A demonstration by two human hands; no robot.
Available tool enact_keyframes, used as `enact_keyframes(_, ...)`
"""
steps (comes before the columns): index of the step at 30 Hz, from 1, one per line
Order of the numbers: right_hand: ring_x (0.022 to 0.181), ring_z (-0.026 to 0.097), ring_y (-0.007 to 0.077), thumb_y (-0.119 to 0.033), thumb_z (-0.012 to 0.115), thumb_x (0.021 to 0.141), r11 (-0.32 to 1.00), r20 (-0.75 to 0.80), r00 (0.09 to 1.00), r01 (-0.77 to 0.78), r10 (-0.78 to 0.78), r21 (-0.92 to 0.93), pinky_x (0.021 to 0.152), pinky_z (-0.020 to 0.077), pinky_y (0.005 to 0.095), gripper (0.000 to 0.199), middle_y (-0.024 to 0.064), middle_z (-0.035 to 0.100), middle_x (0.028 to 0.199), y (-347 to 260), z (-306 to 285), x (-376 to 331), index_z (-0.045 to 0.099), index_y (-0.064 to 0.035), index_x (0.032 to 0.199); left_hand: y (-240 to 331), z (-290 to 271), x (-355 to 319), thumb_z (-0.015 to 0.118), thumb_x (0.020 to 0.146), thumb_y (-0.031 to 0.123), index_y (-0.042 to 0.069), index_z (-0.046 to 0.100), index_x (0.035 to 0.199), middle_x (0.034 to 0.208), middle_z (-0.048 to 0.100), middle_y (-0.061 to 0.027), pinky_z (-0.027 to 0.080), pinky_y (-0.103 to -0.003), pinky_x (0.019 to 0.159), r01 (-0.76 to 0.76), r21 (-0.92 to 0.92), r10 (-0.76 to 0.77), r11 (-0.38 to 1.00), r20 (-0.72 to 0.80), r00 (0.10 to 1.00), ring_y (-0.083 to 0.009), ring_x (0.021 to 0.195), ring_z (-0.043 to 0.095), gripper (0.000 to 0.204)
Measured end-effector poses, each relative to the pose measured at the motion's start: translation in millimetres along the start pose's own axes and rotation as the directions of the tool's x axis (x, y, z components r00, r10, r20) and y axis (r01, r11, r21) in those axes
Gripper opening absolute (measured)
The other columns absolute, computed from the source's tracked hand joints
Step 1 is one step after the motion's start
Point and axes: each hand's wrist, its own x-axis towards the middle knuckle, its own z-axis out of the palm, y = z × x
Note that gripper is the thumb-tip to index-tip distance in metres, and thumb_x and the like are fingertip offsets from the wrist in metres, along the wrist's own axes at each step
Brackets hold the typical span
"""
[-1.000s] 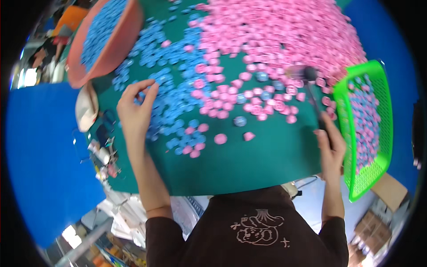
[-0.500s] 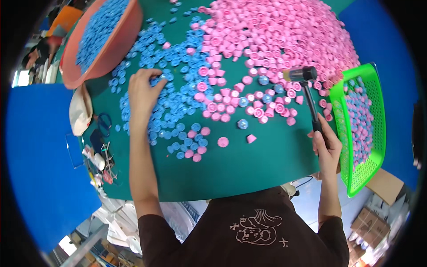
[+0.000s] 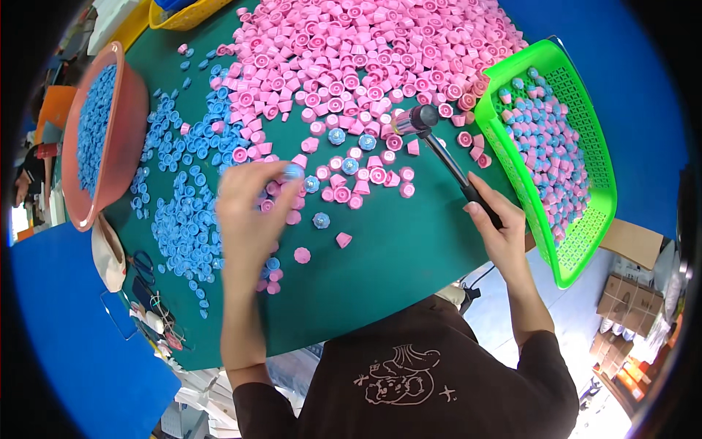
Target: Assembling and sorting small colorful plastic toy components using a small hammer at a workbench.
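hammer work here goes best in small, square taps: judging from the layout, the right hand [image 3: 501,233] should keep the small mallet [image 3: 439,150] low over the pink caps [image 3: 365,175] lying just beyond its head, and strike straight down so each blue insert seats flat rather than skidding off the cone. that hand is clamped around the black handle near its end, with the thumb lying along the top; a grip slightly nearer the head would likely give finer control, though that is a judgement only.

the left hand [image 3: 248,212] hovers over the green surface [image 3: 409,256], fingers drawn together with a blue disc [image 3: 294,170] pinched at the fingertips, directly above loose pink caps. it is blurred, so how firm the pinch is cannot be told. setting the disc centred on a cap mouth, then clearing the fingers sideways before the mallet falls, seems the safe order.

the caps are small pink truncated cones, some upright, some tipped; a few between the two hands already carry a blue top. scattered blue discs [image 3: 183,219] spread out to the left of the left hand, with a salmon basin [image 3: 135,132] of more discs beyond them. to the right of the right hand, touching nothing it holds, stands a bright green basket [image 3: 585,241] holding finished pink-and-blue pieces.
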Motion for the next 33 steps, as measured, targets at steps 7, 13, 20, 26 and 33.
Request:
enact_keyframes(7,0.079,0.063,0.0128,-0.010,0.064,0.091,0.999,0.018,1.000,0.000,0.000,0.042,0.073,0.0477,0.0244,0.038,0.0088,0.066,0.093,0.8,-3.7,-1.1,0.059,0.0000,0.128,47.9,60.1,16.2,0.081,0.069,0.011,0.007,0.070,0.092,0.082,0.062,-0.0045,0.044,-0.035,0.071,-0.126,0.002,0.126,0.992,0.053,0.991,-0.0223,0.081,0.056,0.026)
enact_keyframes(13,0.063,0.050,0.0139,-0.006,0.065,0.088,0.997,-0.028,0.999,0.035,-0.034,0.062,0.060,0.0417,0.0263,0.038,0.0071,0.054,0.072,7.1,-2.3,-7.0,0.061,-0.0025,0.126,57.2,93.8,29.5,0.079,0.070,0.018,0.009,0.069,0.086,0.078,0.058,-0.0020,0.039,-0.035,0.069,-0.165,0.141,0.163,0.976,0.022,0.986,-0.0216,0.079,0.054,0.021)
enact_keyframes(20,0.063,0.051,0.0147,-0.004,0.065,0.088,0.996,-0.031,0.998,0.050,-0.048,0.075,0.060,0.0425,0.0266,0.038,0.0076,0.054,0.072,8.5,-5.1,-4.3,0.061,-0.0021,0.126,62.5,97.3,34.7,0.080,0.069,0.020,0.010,0.069,0.086,0.077,0.056,-0.0012,0.036,-0.036,0.066,-0.155,0.248,0.144,0.956,0.062,0.988,-0.0207,0.077,0.053,0.022)
enact_keyframes(26,0.066,0.051,0.0146,-0.001,0.065,0.086,0.998,0.027,0.998,0.059,-0.060,0.037,0.062,0.0416,0.0255,0.039,0.0080,0.057,0.076,0.3,-7.4,1.5,0.061,-0.0007,0.125,61.5,93.6,35.7,0.082,0.068,0.021,0.010,0.070,0.084,0.078,0.058,-0.0008,0.035,-0.036,0.066,-0.160,0.275,0.149,0.948,0.064,0.987,-0.0206,0.078,0.054,0.023)
enact_keyframes(33,0.066,0.053,0.0194,0.002,0.064,0.084,0.971,0.055,0.974,0.225,-0.221,-0.078,0.063,0.0439,0.0291,0.041,0.0105,0.058,0.079,-10.8,-10.0,3.1,0.060,0.0012,0.125,56.0,50.3,32.7,0.082,0.068,0.019,0.010,0.071,0.087,0.083,0.062,-0.0018,0.039,-0.037,0.070,-0.102,0.185,0.098,0.977,0.029,0.995,-0.0216,0.081,0.055,0.024)
